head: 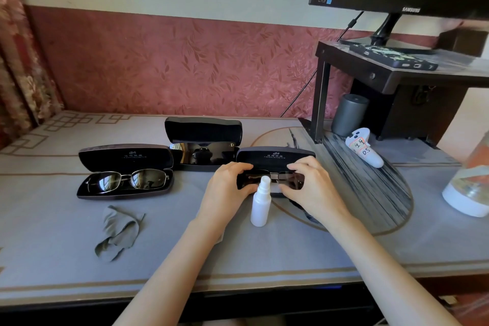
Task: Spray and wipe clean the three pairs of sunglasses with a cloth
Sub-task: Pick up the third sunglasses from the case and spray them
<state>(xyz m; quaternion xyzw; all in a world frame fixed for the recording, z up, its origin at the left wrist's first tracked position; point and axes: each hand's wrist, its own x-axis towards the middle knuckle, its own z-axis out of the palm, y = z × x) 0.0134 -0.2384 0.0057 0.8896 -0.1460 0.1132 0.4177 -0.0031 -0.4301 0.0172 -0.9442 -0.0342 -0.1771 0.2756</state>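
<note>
White spray bottle (260, 204), grey-green cloth (119, 233), black cases (203, 131), red leaf-patterned wall (172, 66), grey table (79, 259).

Three dark sunglasses (129, 180) cased — cloth (119, 230) seemingly crumpled.

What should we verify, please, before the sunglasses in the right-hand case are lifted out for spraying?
1. Grip: left hand and right hand each hold one end of the right-hand sunglasses: ok.
2. Case lid stands open, with nothing over the pair: ok.
3. Clear path: the spray bottle stands upright directly in front of the pair, between the wrists, and might get knocked: not ok.
4. Cloth lies crumpled and free, to the left of the hands: ok.
5. Liquid in the spray bottle: cannot tell.
</note>
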